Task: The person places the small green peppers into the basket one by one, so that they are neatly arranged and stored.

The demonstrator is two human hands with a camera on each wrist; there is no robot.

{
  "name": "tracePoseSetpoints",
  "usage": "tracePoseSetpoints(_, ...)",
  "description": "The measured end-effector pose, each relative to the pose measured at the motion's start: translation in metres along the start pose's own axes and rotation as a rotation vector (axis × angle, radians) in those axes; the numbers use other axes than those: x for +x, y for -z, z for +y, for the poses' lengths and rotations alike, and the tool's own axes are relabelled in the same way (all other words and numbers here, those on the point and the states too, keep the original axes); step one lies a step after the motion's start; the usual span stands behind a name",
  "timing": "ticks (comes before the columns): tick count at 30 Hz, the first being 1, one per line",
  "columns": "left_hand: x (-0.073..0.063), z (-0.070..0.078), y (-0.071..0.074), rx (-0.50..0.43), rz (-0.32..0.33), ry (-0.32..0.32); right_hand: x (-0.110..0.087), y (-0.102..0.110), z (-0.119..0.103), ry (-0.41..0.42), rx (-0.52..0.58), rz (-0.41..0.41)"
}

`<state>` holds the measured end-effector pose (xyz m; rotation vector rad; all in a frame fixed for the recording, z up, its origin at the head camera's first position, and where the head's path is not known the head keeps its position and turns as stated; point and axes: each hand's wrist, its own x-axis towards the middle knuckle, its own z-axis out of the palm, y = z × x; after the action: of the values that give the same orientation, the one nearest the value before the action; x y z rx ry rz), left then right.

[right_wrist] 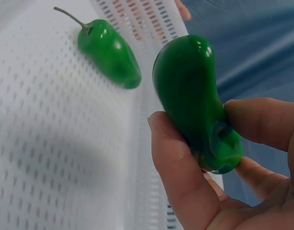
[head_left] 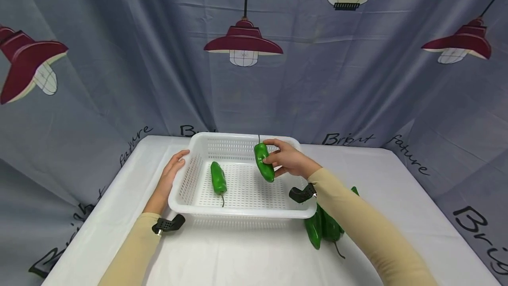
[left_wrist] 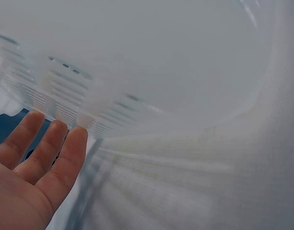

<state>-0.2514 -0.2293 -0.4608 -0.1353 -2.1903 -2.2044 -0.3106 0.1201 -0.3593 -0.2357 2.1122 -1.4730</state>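
A white perforated plastic basket (head_left: 242, 210) stands on the table. One green pepper (head_left: 218, 178) lies in its left part, stem toward the near side; the right wrist view shows this pepper (right_wrist: 108, 55) too. My right hand (head_left: 291, 159) pinches another green pepper (head_left: 263, 162) between thumb and fingers above the basket's right part; the held pepper (right_wrist: 187, 91) fills the middle of the right wrist view. At the basket's left wall, my left hand (head_left: 170, 175) rests with fingers extended, and in the left wrist view its fingertips (left_wrist: 78, 136) touch the slotted side.
Several more green peppers (head_left: 314, 228) lie on the white-covered table (head_left: 238, 255) outside the basket's near right corner, partly hidden by the right sleeve (head_left: 365, 220). A grey-blue curtain (head_left: 158, 56) printed with lamps hangs behind and around the table.
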Motion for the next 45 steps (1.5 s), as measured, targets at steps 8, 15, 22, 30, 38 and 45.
tracePoseSetpoints(8,0.001,-0.002,0.001,-0.029,-0.003,0.0,0.021,-0.029,-0.002,-0.001,0.002,-0.021)
tracePoseSetpoints(15,0.002,-0.003,0.003,-0.016,-0.013,-0.011,0.034,-0.044,-0.002,-0.016,0.026,-0.018)
tracePoseSetpoints(22,0.001,-0.002,0.002,-0.022,-0.008,-0.01,0.043,-0.055,0.0,-0.052,0.023,-0.018)
tracePoseSetpoints(30,0.002,-0.003,0.002,-0.025,-0.01,-0.016,0.051,-0.069,0.001,-0.081,-0.035,-0.02)
tracePoseSetpoints(38,0.003,-0.003,0.003,-0.021,0.001,-0.011,0.057,-0.08,0.003,-0.114,-0.099,-0.03)
tracePoseSetpoints(45,0.003,-0.001,0.001,-0.029,0.005,-0.005,0.061,-0.085,0.004,-0.105,-0.1,-0.04)
